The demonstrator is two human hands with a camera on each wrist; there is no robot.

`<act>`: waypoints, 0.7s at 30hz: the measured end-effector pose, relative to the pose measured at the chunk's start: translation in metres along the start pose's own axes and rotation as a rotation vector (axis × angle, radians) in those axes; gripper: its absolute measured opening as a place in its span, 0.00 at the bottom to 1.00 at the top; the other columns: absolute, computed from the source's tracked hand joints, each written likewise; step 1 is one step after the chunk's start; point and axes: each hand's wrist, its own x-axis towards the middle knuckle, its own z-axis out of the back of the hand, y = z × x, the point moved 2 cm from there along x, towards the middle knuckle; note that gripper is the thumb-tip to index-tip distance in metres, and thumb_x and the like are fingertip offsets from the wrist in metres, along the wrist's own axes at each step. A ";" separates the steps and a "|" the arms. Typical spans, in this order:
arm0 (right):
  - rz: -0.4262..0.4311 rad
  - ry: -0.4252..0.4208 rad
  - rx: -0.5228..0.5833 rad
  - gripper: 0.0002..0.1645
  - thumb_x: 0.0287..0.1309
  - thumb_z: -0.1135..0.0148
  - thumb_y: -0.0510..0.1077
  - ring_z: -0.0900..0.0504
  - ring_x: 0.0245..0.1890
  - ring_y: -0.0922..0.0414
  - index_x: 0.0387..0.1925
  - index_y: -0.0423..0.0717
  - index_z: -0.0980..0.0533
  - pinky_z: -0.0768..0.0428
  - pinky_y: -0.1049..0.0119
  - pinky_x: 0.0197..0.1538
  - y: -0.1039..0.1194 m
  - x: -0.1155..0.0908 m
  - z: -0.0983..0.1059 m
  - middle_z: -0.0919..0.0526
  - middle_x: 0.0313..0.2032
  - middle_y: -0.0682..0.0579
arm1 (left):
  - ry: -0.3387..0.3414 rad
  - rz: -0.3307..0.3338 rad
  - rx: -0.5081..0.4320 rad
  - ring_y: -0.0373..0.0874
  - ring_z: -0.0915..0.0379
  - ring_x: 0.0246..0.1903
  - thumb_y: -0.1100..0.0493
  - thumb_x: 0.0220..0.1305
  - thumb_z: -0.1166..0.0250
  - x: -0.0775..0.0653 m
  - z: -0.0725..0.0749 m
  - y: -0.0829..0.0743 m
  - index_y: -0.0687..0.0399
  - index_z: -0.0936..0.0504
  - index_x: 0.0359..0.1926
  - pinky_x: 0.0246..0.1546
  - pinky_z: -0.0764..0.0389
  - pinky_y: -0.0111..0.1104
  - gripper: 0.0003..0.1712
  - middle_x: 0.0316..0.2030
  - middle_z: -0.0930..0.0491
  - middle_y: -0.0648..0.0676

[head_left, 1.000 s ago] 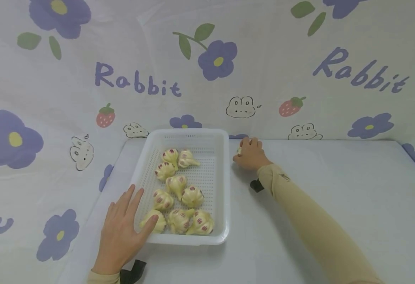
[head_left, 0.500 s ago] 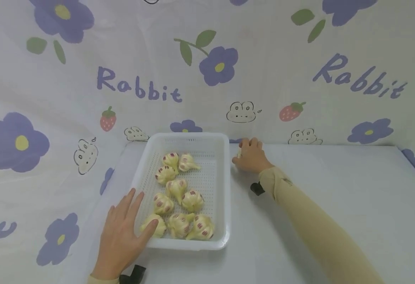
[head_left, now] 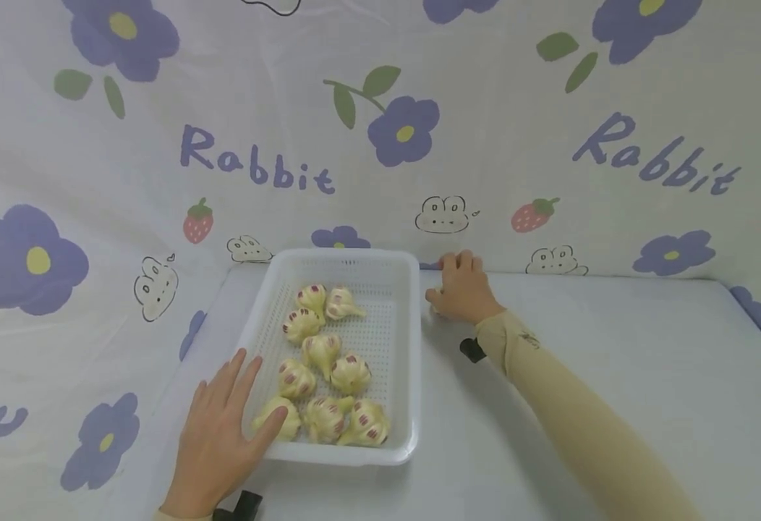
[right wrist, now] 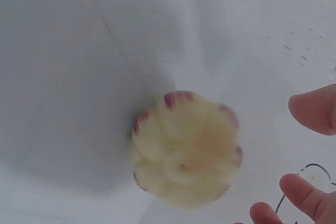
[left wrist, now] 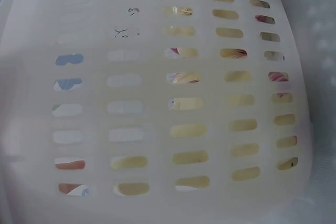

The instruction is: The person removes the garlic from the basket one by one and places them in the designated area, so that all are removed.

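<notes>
A white plastic basket with slotted walls holds several garlic bulbs, cream with purple streaks. My left hand lies with straight fingers at its near left rim, the thumb reaching over one bulb. Through the slotted wall in the left wrist view, bulbs show in part; the hand is out of that view. Beyond the basket's right side is my right hand, thumb and fingers apart. A single garlic bulb sits near it in the right wrist view, clear of the visible fingertips; the head view mostly hides this bulb.
A white table spreads under everything, bare to the right of the right forearm. A printed cloth with flowers and rabbits hangs at the back and left, meeting the table's far edge. Black straps sit at the wrists.
The right hand's fingers have come away from the garlic bulb they held, which now shows lower, beneath the hand. The left hand stays at the basket. The head view has tilted slightly up.
</notes>
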 end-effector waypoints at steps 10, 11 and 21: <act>0.018 -0.030 0.016 0.34 0.64 0.39 0.49 0.36 0.57 0.37 0.63 0.31 0.35 0.29 0.42 0.60 0.005 -0.006 0.007 0.33 0.57 0.30 | 0.004 -0.005 -0.012 0.66 0.34 0.71 0.39 0.64 0.31 0.002 -0.002 0.000 0.54 0.29 0.75 0.67 0.39 0.72 0.44 0.75 0.33 0.63; 0.019 -0.027 0.022 0.34 0.64 0.39 0.49 0.36 0.57 0.37 0.63 0.32 0.35 0.29 0.42 0.61 0.005 -0.006 0.007 0.33 0.57 0.30 | 0.004 -0.005 -0.011 0.66 0.34 0.71 0.40 0.64 0.31 0.001 -0.002 0.000 0.54 0.29 0.75 0.67 0.39 0.72 0.44 0.75 0.33 0.63; 0.027 -0.026 0.052 0.34 0.66 0.41 0.49 0.39 0.59 0.38 0.66 0.35 0.38 0.30 0.43 0.63 0.015 -0.006 0.016 0.36 0.60 0.32 | -0.006 -0.013 -0.012 0.67 0.34 0.71 0.40 0.64 0.31 0.000 0.000 0.001 0.55 0.29 0.74 0.66 0.38 0.71 0.43 0.75 0.32 0.64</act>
